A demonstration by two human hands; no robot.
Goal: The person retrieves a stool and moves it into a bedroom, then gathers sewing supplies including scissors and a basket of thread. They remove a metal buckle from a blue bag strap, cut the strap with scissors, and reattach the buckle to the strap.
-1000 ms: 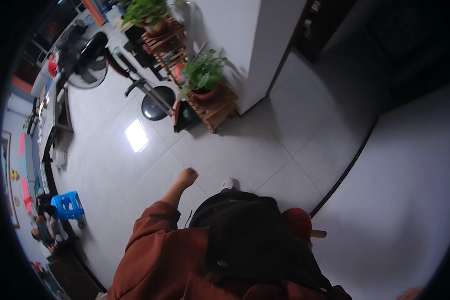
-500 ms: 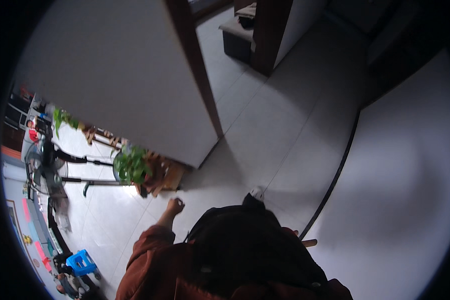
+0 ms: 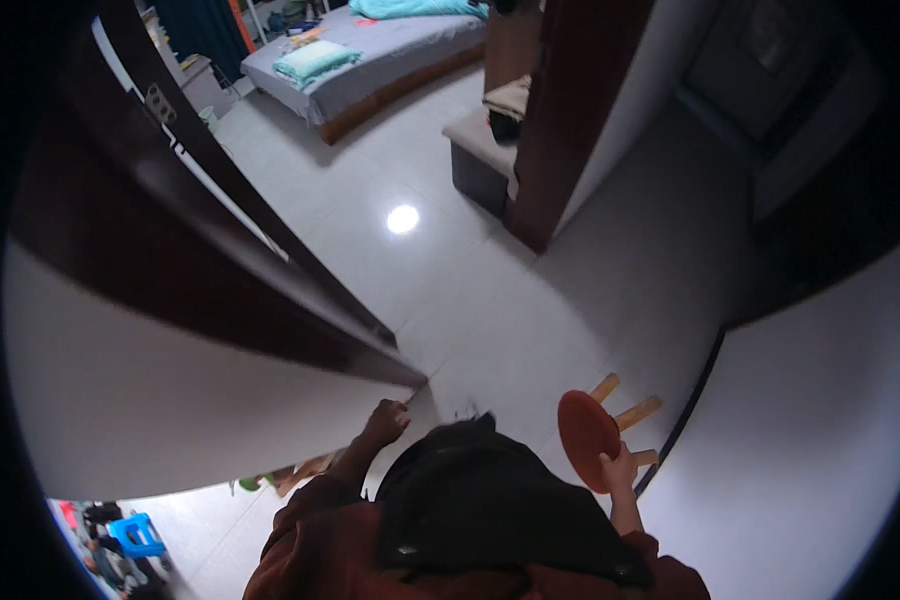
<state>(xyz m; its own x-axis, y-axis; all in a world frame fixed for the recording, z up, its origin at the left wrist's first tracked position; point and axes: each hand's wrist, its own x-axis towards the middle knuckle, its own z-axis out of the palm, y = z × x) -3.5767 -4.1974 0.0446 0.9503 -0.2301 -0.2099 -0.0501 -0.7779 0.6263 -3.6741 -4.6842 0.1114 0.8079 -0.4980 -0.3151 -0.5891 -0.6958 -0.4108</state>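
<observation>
A small stool (image 3: 587, 437) with a round red-brown seat and pale wooden legs hangs at my right side, tilted so its legs point away to the right. My right hand (image 3: 618, 467) is closed on the seat's edge, with the thumb lying over the seat. Low on the left, my left hand (image 3: 388, 421) has its fingers curled in, and I see nothing in them. It is nearest to the end of the white wall (image 3: 220, 410), with a gap of floor beside it.
A dark doorframe (image 3: 300, 320) stands just ahead on the left. Past it are a bed (image 3: 400, 55) with folded bedding and a grey padded box seat (image 3: 478, 165) beside a dark post (image 3: 560, 150). A white wall (image 3: 810, 450) runs along my right. Behind on the left sits a blue plastic stool (image 3: 138, 535).
I have moved forward to the doorway, and the bed has come into view. The stool in my right hand, mostly hidden before, now shows. The plants and fan have dropped back mostly out of sight.
</observation>
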